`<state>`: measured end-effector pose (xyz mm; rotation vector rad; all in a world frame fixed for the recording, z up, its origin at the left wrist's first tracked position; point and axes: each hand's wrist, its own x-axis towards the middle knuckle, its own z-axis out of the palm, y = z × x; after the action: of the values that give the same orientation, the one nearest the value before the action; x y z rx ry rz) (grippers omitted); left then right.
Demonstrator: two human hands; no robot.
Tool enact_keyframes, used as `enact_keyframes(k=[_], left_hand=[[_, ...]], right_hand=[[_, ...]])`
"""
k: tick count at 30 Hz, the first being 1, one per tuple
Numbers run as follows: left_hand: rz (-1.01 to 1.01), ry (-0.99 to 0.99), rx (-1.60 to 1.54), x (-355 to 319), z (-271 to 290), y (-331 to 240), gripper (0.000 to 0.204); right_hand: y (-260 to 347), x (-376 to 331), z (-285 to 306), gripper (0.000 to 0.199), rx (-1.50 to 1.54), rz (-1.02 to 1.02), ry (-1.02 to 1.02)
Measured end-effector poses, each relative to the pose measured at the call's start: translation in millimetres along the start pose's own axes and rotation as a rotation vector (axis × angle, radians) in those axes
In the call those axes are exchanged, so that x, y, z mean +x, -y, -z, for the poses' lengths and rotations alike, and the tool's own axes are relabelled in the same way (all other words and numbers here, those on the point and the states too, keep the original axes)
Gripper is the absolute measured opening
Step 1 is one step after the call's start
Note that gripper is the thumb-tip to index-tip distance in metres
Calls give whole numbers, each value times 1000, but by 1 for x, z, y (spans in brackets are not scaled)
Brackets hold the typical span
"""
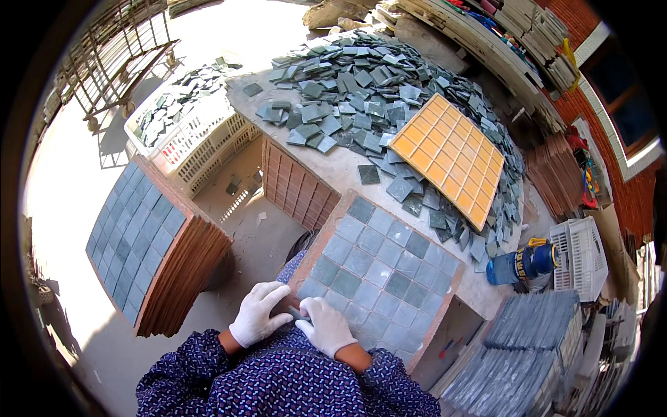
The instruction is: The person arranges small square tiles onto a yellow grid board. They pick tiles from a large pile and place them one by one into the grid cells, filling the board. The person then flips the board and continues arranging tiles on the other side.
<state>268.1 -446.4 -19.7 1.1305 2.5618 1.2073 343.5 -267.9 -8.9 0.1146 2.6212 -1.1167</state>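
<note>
In white gloves, both my hands are at the near left corner of a reddish-brown tray [453,283] filled with rows of square grey-green stone tiles [377,272]. My left hand [260,316] lies against the tray's corner, thumb and fingers apart. My right hand [325,328] bends its fingers over a grey stone tile [297,314] at that corner, its thumb side toward my left hand. The tile is mostly hidden by the gloves. Beyond, a yellow grid tray [450,160] with square compartments lies tilted on a heap of loose tiles [361,83].
At left stands a tall stack of brown trays [182,267] topped with tiles. Behind it are white plastic crates [208,156] with loose tiles. A blue water bottle [514,265], a white basket [580,257] and stacked grey slabs [521,347] stand at right. A metal cart [114,66] is far left.
</note>
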Motion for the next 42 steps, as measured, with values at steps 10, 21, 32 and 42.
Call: enact_keyframes(k=[10,21,32,42], left_hand=[[523,140,-570,100,73,30,17],[379,-683,-656,221,216,176,37],[271,204,-584,16,46,24,19],[267,211,-410,-33,13,23,19]], right_hand=[[-20,20,72,25,227,-34,-229],[-77,197,169,41,-339,-303,-628],[-78,167,164,37,1147,-72,-289],[-25,43,55,30,291,-43,-16]])
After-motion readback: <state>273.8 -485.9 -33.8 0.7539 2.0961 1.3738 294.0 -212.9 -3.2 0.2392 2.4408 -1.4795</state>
